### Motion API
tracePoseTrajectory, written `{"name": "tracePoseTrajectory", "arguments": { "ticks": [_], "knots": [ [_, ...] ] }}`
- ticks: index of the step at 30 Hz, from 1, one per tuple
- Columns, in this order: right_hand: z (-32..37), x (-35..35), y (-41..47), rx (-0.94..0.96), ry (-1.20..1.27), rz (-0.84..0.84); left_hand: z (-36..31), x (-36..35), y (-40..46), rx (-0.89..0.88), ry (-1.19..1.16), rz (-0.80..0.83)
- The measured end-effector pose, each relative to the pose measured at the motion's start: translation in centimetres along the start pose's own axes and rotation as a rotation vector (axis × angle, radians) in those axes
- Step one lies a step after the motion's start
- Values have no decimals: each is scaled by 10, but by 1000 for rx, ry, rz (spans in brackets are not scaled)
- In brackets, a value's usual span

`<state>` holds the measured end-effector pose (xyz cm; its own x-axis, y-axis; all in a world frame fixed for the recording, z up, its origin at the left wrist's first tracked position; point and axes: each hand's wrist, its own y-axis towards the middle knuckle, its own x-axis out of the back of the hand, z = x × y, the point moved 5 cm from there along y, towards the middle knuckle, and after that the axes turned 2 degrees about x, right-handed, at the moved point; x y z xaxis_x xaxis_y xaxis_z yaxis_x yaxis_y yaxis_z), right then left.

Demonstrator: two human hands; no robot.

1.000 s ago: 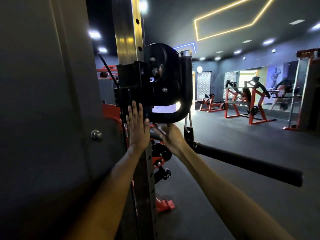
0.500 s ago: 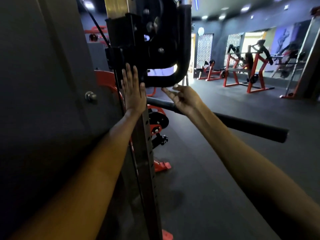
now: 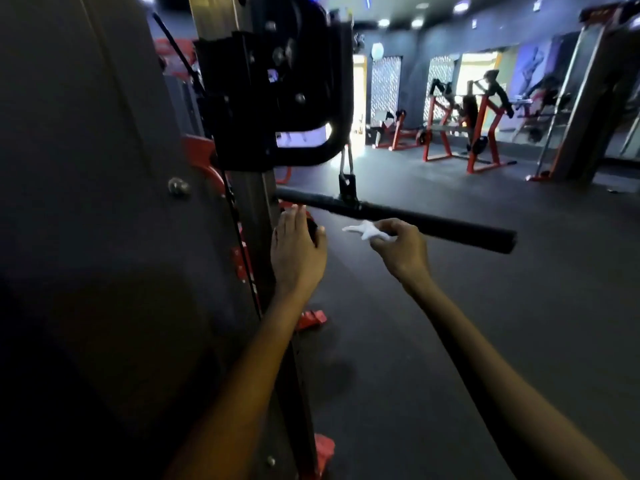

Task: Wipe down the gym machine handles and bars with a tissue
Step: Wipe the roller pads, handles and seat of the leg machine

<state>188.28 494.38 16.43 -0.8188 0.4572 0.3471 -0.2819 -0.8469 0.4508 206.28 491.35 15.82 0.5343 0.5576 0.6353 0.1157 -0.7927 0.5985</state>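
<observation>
I am looking across a dim gym with a dark rubber floor (image 3: 450, 341), red-framed machines (image 3: 460, 133) lined up at the far wall, and ceiling spotlights above them.

My right hand (image 3: 401, 251) is out in front, fingers curled, pinching a small crumpled white tissue (image 3: 367, 231) between thumb and fingertips. The tissue sticks out to the left of the hand and sits just below the black bar (image 3: 415, 216), close to it; I cannot tell whether it touches the bar. That bar hangs roughly level, tilted slightly down to the right, from a short metal link (image 3: 346, 183) clipped near its middle. The link hangs from the curved black handle (image 3: 332, 140) of the pulley carriage above.

My left hand (image 3: 298, 251) is further left, beside the upright post (image 3: 256, 209) of the machine, back of the hand toward me. Its fingers reach up to just under the left end of the bar, and the thumb side lies against a dark round part (image 3: 312, 229) of the machine. The blur hides whether it grips that part or only rests there, so I cannot tell its state.

The black carriage (image 3: 256, 98) sits on the post above both hands, a thin cable (image 3: 239, 244) runs down the post's left side, and a broad grey panel (image 3: 86, 168) with a bolt (image 3: 178, 186) fills the left of my view.
</observation>
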Motion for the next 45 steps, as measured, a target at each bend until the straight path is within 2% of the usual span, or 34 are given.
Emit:
{"name": "tracePoseTrajectory", "arguments": {
  "ticks": [5, 8, 13, 20, 28, 33, 37, 45],
  "knots": [
    [-45, 33, -60, 10, -247, -81, -12, -36, -85, -16, 113, 267],
    [-88, 62, -90, -86, -342, -118, -22, -64, -129, -36, 98, 383],
    [-160, 115, -124, -240, -374, -151, -58, -114, -179, -77, 69, 528],
    [-235, 213, -129, -350, -345, -195, -143, -188, -224, -137, 38, 635],
    [-322, 304, -86, -306, -379, -98, -251, -278, -244, -103, 32, 658],
    [-362, 326, -43, -265, -344, -57, -293, -322, -221, -46, 53, 608],
    [-393, 323, 12, -244, -315, 2, -308, -361, -184, 4, 55, 568],
    [-440, 279, 184, -79, -322, 107, -303, -460, -65, 133, 59, 469]
  ]
}}
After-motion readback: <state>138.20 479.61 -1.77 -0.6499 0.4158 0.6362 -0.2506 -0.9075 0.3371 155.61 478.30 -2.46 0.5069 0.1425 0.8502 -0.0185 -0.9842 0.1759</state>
